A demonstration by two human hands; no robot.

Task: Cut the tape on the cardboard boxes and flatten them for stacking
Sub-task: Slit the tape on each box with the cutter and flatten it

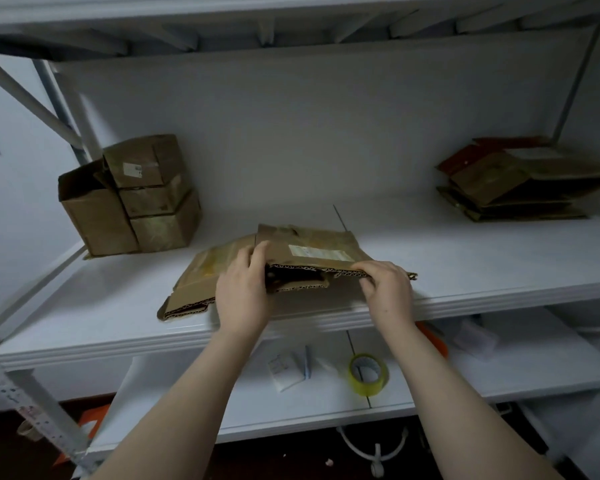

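The box (312, 251) lies in the middle of the white shelf (465, 265), right in front of me and almost flat. A dark gap shows along its near edge between the top panel and the bottom one.

My left hand (243, 289) grips the box at the nine o'clock end of that gap, fingers curled over the top panel. My right hand (388, 289) pinches the near edge of the top panel at about three o'clock, thumb on top and the other fingers tucked under.

To do this step well, I judge I should bring the top panel down evenly with both hands, so that the creases fold along their own lines and don't buckle. A loose flap seems to be folded inside the gap. I would tuck it flat before pressing, or the box will spring back.

Once the box is flat, it belongs on the flat pile (520, 188) at two o'clock. The standing boxes (132, 199) at ten o'clock wait their turn. A tape roll (368, 374) sits on the lower shelf at five o'clock, out of my way.
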